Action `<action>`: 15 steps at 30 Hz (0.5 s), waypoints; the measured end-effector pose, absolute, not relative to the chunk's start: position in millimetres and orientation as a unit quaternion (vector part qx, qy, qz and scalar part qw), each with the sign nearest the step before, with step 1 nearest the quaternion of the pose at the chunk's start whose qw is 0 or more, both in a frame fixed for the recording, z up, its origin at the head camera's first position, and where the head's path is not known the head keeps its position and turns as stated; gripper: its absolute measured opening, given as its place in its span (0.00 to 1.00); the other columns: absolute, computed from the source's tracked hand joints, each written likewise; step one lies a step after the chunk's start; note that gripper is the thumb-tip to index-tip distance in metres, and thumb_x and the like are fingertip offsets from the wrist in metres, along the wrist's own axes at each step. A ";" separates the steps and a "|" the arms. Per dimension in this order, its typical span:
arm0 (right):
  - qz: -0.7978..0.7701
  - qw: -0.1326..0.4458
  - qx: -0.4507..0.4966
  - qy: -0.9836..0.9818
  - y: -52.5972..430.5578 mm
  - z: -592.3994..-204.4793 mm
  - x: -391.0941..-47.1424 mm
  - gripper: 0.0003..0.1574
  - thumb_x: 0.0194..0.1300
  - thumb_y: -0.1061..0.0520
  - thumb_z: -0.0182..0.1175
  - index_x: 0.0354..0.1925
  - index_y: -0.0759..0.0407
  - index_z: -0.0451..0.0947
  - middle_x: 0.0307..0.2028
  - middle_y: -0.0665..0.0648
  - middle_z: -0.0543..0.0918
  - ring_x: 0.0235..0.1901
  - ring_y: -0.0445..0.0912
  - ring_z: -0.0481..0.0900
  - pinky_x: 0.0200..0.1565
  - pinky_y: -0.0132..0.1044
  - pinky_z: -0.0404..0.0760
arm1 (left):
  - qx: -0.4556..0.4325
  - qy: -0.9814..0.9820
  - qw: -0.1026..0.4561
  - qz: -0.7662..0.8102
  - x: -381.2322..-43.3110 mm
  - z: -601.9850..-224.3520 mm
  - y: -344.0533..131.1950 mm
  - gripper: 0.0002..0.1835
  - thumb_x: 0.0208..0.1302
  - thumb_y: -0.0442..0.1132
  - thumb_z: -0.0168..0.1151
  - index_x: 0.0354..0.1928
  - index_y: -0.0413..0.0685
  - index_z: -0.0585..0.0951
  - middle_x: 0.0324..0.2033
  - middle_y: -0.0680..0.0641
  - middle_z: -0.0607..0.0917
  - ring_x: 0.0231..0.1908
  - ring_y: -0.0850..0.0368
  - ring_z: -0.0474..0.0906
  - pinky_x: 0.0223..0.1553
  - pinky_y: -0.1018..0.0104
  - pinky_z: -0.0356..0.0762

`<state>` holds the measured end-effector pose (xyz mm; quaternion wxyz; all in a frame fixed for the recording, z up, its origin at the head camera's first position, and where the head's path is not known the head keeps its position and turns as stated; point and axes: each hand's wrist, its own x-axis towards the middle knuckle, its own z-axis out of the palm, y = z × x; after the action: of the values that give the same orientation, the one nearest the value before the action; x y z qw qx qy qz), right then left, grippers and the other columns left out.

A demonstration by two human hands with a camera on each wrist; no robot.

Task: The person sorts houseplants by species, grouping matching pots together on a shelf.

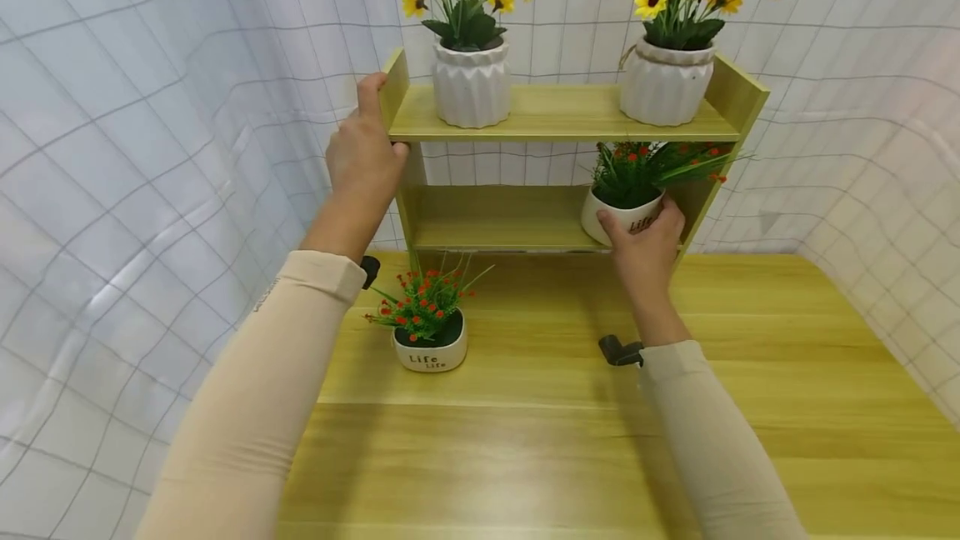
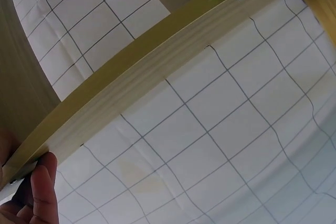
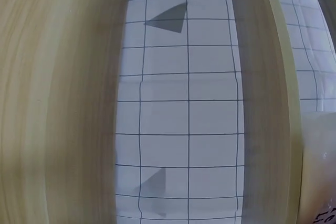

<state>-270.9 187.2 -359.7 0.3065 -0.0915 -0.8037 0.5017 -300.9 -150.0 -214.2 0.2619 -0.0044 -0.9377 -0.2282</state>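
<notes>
My left hand (image 1: pixel 365 152) grips the left side panel of a small wooden shelf (image 1: pixel 495 215), its thumb near the upper board. In the left wrist view, fingers (image 2: pixel 44 190) curl at the edge of that panel. At the right end of the lower board, my right hand (image 1: pixel 647 252) holds a white oval flowerpot (image 1: pixel 595 219) marked "Life", thumb in front and fingers at its right side. Red-dotted greenery (image 1: pixel 628 173) rises from it under the upper board. Whether its base rests fully on the board I cannot tell. Part of a lettered pot (image 3: pixel 320 182) shows in the right wrist view.
On the upper board stand two white ribbed pots, left (image 1: pixel 471 86) and right (image 1: pixel 666 88), with yellow flowers. A matching "Life" flowerpot (image 1: pixel 431 358) with red-dotted greenery stands on the wooden table (image 1: pixel 510 457), in front of the shelf's left part. Grid-patterned cloth (image 1: pixel 150 190) surrounds the table.
</notes>
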 end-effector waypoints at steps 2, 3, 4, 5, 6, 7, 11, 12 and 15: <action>0.499 0.308 -0.093 -0.805 188.5 -358.1 -270.9 0.66 0.54 0.31 0.69 0.74 0.62 0.50 0.68 0.64 0.57 0.65 0.58 0.63 0.64 0.51 0.64 | -0.006 -0.938 0.261 -0.229 -301.1 -212.7 -149.2 0.42 0.62 0.35 0.64 0.72 0.64 0.53 0.49 0.32 0.82 0.42 0.30 0.80 0.40 0.41 0.77; 0.498 0.308 -0.092 -0.805 188.9 -357.5 -271.0 0.66 0.54 0.31 0.70 0.74 0.62 0.50 0.68 0.64 0.57 0.65 0.58 0.63 0.65 0.51 0.64 | -0.007 -0.938 0.261 -0.229 -301.0 -212.3 -149.1 0.42 0.62 0.35 0.64 0.72 0.64 0.53 0.48 0.32 0.82 0.41 0.31 0.80 0.39 0.41 0.77; 0.497 0.307 -0.092 -0.807 189.6 -357.0 -271.2 0.66 0.54 0.31 0.70 0.74 0.62 0.50 0.68 0.64 0.57 0.65 0.58 0.63 0.65 0.51 0.64 | -0.008 -0.938 0.260 -0.229 -300.9 -212.4 -149.1 0.42 0.62 0.35 0.63 0.72 0.64 0.53 0.49 0.32 0.82 0.41 0.31 0.80 0.39 0.41 0.76; 0.496 0.305 -0.092 -0.808 189.9 -356.7 -271.5 0.66 0.54 0.31 0.70 0.74 0.62 0.50 0.68 0.64 0.58 0.65 0.58 0.63 0.65 0.51 0.64 | -0.008 -0.938 0.260 -0.229 -300.7 -212.6 -149.3 0.42 0.62 0.34 0.63 0.72 0.64 0.53 0.49 0.32 0.82 0.41 0.31 0.80 0.39 0.41 0.76; 0.495 0.303 -0.091 -0.809 190.5 -356.9 -272.1 0.66 0.54 0.30 0.70 0.74 0.62 0.50 0.68 0.64 0.58 0.65 0.57 0.63 0.65 0.50 0.64 | -0.008 -0.938 0.261 -0.230 -300.3 -213.0 -149.5 0.42 0.62 0.34 0.63 0.72 0.63 0.53 0.48 0.32 0.82 0.41 0.31 0.80 0.39 0.41 0.76; 0.494 0.302 -0.091 -0.810 190.8 -356.7 -272.4 0.66 0.54 0.30 0.69 0.74 0.62 0.50 0.68 0.64 0.58 0.65 0.57 0.63 0.65 0.50 0.64 | -0.008 -0.937 0.261 -0.230 -300.0 -213.4 -149.7 0.42 0.62 0.34 0.63 0.72 0.63 0.53 0.48 0.32 0.82 0.40 0.31 0.80 0.38 0.41 0.76; 0.489 0.299 -0.095 -0.814 190.9 -355.5 -272.8 0.66 0.55 0.31 0.69 0.75 0.62 0.49 0.69 0.64 0.58 0.66 0.57 0.63 0.65 0.51 0.64 | -0.008 -0.938 0.258 -0.230 -299.4 -214.4 -149.7 0.42 0.62 0.34 0.63 0.72 0.63 0.53 0.49 0.32 0.82 0.40 0.31 0.80 0.38 0.41 0.76; 0.487 0.300 -0.096 -0.814 190.9 -355.5 -273.3 0.66 0.55 0.31 0.69 0.75 0.62 0.49 0.69 0.64 0.58 0.66 0.58 0.63 0.66 0.51 0.64 | -0.008 -0.938 0.258 -0.231 -299.4 -214.3 -149.4 0.41 0.62 0.34 0.63 0.72 0.63 0.53 0.49 0.32 0.82 0.40 0.32 0.80 0.38 0.41 0.76; 0.482 0.307 -0.095 -0.815 190.4 -355.4 -276.2 0.65 0.55 0.31 0.68 0.74 0.62 0.50 0.68 0.64 0.59 0.65 0.58 0.63 0.65 0.51 0.64 | -0.007 -0.936 0.266 -0.232 -299.3 -213.7 -149.0 0.41 0.62 0.34 0.62 0.71 0.63 0.53 0.49 0.31 0.82 0.41 0.31 0.80 0.38 0.41 0.76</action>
<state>-276.2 190.4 -355.4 0.3069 -0.0948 -0.8150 0.4823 -299.3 -149.0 -213.7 0.2655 -0.0071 -0.9358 -0.2317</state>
